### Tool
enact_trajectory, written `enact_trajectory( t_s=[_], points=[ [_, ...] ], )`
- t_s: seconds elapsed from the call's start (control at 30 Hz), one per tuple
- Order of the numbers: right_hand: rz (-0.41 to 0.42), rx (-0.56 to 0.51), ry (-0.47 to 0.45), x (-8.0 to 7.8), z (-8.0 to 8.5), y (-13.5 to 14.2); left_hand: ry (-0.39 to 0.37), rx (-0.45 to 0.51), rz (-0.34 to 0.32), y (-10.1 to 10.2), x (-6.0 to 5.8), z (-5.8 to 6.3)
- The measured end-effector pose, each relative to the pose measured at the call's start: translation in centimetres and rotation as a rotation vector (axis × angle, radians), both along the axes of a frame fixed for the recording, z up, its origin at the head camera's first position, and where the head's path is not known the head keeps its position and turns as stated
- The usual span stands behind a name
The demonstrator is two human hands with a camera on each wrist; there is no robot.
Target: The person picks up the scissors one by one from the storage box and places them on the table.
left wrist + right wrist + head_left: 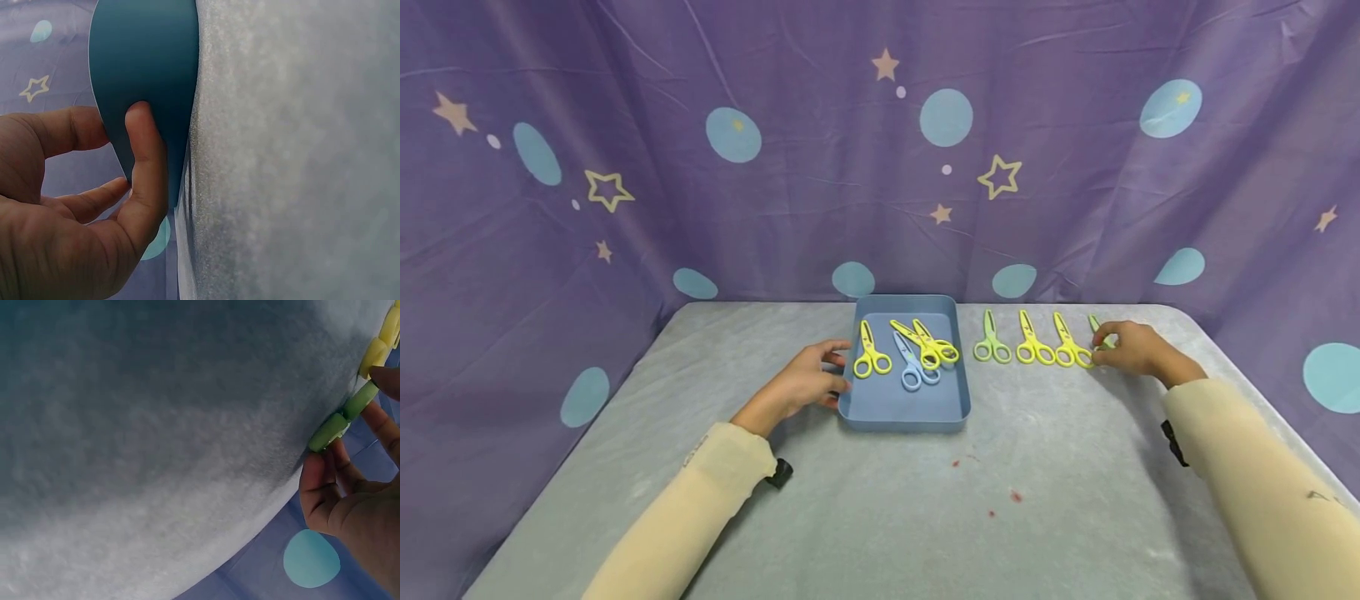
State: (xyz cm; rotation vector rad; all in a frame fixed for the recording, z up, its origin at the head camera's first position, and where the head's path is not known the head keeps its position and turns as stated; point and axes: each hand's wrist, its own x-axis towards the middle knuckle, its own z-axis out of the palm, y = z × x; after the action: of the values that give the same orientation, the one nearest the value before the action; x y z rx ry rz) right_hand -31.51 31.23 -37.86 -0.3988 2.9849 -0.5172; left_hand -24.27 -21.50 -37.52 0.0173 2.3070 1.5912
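A blue tray holds yellow scissors and light-blue scissors, among others. Beside its left wall, my left hand touches the tray with loosely bent fingers; the left wrist view shows one fingertip against the outer wall. At the right end of a row of scissors, my right hand pinches green scissors by the handles, which rest on the table. Its fingers partly cover them in the head view. Next to them lie yellow scissors.
Further left in the row are more yellow scissors and light-green scissors, blades pointing away. The grey table has small red marks in front of the tray. A purple curtain hangs behind and at both sides.
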Motion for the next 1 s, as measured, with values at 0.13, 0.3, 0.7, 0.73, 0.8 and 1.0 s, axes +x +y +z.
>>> enact_trajectory(
  t_s=[0.13,0.3,0.7,0.73,0.8,1.0],
  points=[
    [-0.016,-0.033,-0.027,0.2,-0.1,-0.1,0.001,0.001,-0.003,0.0,0.0,0.1],
    [-0.007,-0.014,-0.019,0.2,-0.5,0.1,0.003,0.001,-0.004,0.1,0.1,0.1],
    [0.000,0.029,0.002,0.4,-0.5,-0.1,-0.001,0.004,-0.003,0.0,0.2,0.1],
    [-0.001,0.033,0.006,0.5,-0.5,-0.2,-0.001,0.003,-0.003,0.0,0.2,0.1],
    [0.000,0.048,0.018,0.6,-0.4,-0.4,0.003,0.001,-0.006,-0.1,0.1,0.0],
    [-0.030,0.076,0.037,1.3,0.2,-1.6,0.000,0.000,0.001,-0.1,0.1,0.0]
  ],
)
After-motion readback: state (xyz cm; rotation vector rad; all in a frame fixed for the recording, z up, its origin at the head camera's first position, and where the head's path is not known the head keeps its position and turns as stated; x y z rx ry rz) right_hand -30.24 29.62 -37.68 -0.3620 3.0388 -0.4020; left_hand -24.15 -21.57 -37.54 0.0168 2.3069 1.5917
